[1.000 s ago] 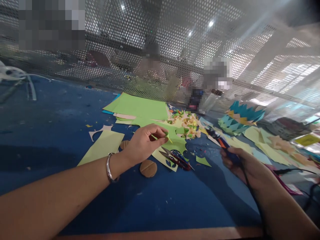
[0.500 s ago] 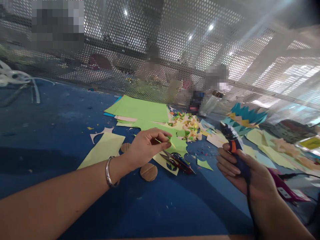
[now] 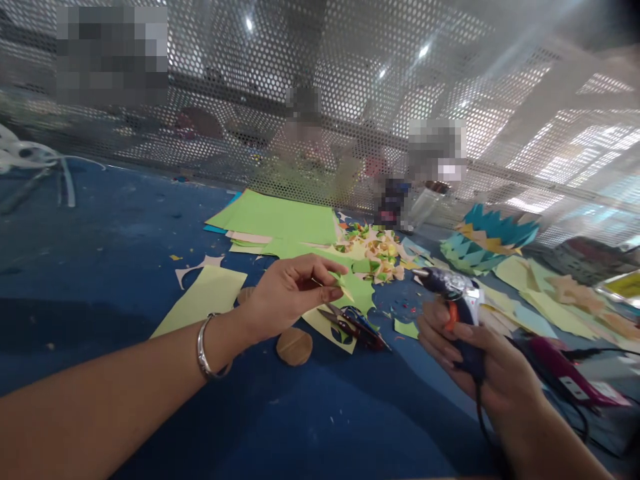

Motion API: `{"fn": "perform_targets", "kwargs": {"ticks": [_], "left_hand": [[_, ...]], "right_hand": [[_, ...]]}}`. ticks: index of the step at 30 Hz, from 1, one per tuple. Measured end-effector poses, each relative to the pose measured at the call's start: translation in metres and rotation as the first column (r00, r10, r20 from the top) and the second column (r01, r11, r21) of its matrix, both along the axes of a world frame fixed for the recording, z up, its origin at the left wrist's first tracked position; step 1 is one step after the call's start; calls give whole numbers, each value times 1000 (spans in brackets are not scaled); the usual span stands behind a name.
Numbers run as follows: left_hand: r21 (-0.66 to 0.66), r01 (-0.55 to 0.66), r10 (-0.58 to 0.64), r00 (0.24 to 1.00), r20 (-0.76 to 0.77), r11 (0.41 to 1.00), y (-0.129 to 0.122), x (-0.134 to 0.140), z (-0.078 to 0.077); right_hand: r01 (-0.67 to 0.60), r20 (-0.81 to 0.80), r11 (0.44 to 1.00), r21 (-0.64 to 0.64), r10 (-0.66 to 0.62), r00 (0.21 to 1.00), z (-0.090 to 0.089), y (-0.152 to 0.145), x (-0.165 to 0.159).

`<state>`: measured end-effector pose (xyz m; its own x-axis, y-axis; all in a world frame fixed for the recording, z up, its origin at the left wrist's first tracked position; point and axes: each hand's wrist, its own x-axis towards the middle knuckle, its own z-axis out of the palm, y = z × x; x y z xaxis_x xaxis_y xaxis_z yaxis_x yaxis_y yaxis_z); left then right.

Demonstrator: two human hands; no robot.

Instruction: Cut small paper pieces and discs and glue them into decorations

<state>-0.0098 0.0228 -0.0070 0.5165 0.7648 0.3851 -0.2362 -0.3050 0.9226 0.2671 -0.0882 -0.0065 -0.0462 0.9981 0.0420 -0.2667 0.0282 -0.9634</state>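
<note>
Between the thumb and fingers of my left hand point(image 3: 295, 293) is a small green paper piece point(image 3: 344, 288), partly hidden by the fingertips. My right hand point(image 3: 480, 360) grips a dark blue glue gun point(image 3: 457, 293) with an orange trigger; its nozzle points left, toward the paper piece but apart from it. Scissors point(image 3: 357, 327) lie on cut paper below my left fingertips. A round brown cardboard disc point(image 3: 295, 347) rests under my left wrist, and a second disc point(image 3: 245, 295) is partly covered by that hand.
Green paper sheets point(image 3: 280, 217) are stacked at the back, beside a heap of small paper curls point(image 3: 377, 253). A teal zigzag paper bowl point(image 3: 490, 240) stands at right, near a purple power strip point(image 3: 575, 373) with cords. A perforated metal screen point(image 3: 240, 87) borders the blue table point(image 3: 225, 427).
My right hand has moved left and tipped the glue gun, so its nozzle now points left instead of up. My left hand stays nearly in place, still pinching the paper piece.
</note>
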Motion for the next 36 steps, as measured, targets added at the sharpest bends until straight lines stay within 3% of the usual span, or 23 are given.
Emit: {"fn": "perform_targets", "kwargs": {"ticks": [5,8,11,21,27,36], "left_hand": [[-4,9,-9,1000,-6,1000,-5,1,5],[-21,5,-5,1000,-26,1000,-7,1,8],[-34,15,-16,999,-38,999,-9,2,10],[-36,53,-54,997,-46,998,-11,2,8],[-25,62,-63,997,-43,998,-10,2,7],[-17,77,-78,996,-48,997,-11,2,6]], "right_hand": [[86,241,996,-26,-78,967,-10,-4,-7],[154,436,988,26,-150,887,-16,-7,-7],[130,551,987,98,-163,819,-20,-8,-4],[80,681,984,162,-170,712,-16,-12,-7],[43,701,985,168,-150,697,-19,-12,-5],[97,721,964,247,-250,647,-16,-13,-8]]}}
